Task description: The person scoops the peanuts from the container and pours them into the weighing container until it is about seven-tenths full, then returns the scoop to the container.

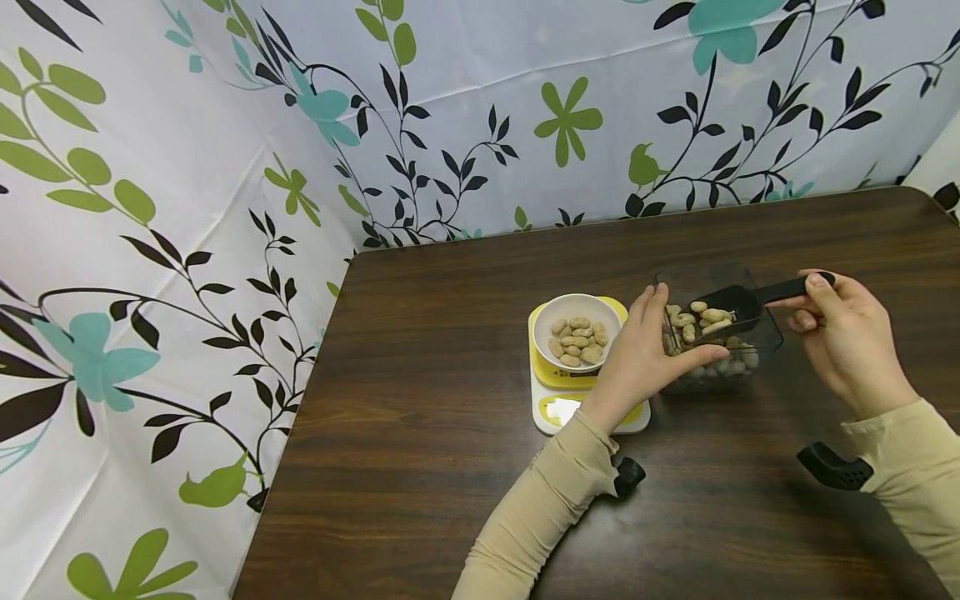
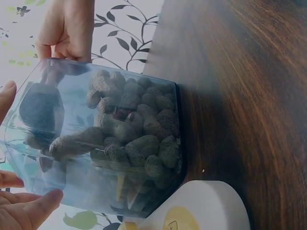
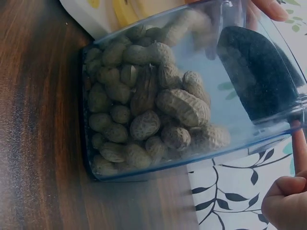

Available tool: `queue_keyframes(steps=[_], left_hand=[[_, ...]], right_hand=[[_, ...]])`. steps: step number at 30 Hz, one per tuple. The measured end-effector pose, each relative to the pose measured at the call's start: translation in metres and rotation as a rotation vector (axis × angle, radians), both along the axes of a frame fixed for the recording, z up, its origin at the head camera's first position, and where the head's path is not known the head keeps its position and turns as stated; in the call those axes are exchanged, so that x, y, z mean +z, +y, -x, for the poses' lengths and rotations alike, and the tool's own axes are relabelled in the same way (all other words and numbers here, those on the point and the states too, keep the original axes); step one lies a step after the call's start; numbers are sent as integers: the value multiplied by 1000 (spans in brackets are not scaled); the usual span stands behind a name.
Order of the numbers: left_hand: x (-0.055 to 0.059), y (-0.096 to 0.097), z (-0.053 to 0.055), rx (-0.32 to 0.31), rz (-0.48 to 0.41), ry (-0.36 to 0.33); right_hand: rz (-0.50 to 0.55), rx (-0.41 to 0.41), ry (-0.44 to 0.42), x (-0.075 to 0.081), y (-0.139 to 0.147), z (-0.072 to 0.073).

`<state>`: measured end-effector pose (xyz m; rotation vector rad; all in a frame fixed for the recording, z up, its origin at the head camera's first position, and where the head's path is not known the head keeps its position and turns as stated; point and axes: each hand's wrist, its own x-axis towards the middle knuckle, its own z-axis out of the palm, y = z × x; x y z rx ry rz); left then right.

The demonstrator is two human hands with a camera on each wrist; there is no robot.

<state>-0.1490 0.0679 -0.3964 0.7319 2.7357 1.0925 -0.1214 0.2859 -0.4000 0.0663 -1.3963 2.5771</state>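
Note:
My right hand [image 1: 855, 333] pinches the handle of a black scoop [image 1: 731, 307] between thumb and fingers. The scoop's head sits inside the upper part of a clear plastic container [image 3: 206, 160], tilted over the peanuts [image 3: 144, 122] in it. Against the container's left side, my left hand [image 1: 637, 354] holds it, fingers along the wall and thumb across the near side. Unshelled peanuts fill the lower part of the container. To its left, a white bowl [image 1: 539, 340] with several peanuts [image 1: 577, 340] stands on a yellow and white kitchen scale [image 1: 551, 377].
The dark wooden table [image 1: 420, 417] carries the scale and container toward its right side. A patterned curtain [image 1: 480, 100] hangs behind the table and along its left. The left forearm passes close to the scale's front edge.

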Motion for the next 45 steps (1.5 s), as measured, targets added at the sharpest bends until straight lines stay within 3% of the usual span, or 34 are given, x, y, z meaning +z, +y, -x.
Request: queue_keyframes(steps=[4, 18, 24, 35, 45], left_hand=[[0, -1, 0, 1, -7, -2], [0, -1, 0, 5, -13, -1], [-1, -1, 0, 7, -13, 17], [-2, -3, -1, 6, -7, 33], [11, -10, 3, 17, -28, 72]], right_hand=[[-8, -16, -11, -1, 1, -1], [138, 16, 11, -4, 3, -3], [115, 6, -5, -4, 5, -4], [165, 7, 7, 0, 4, -4], [157, -8, 27, 14, 4, 2]])
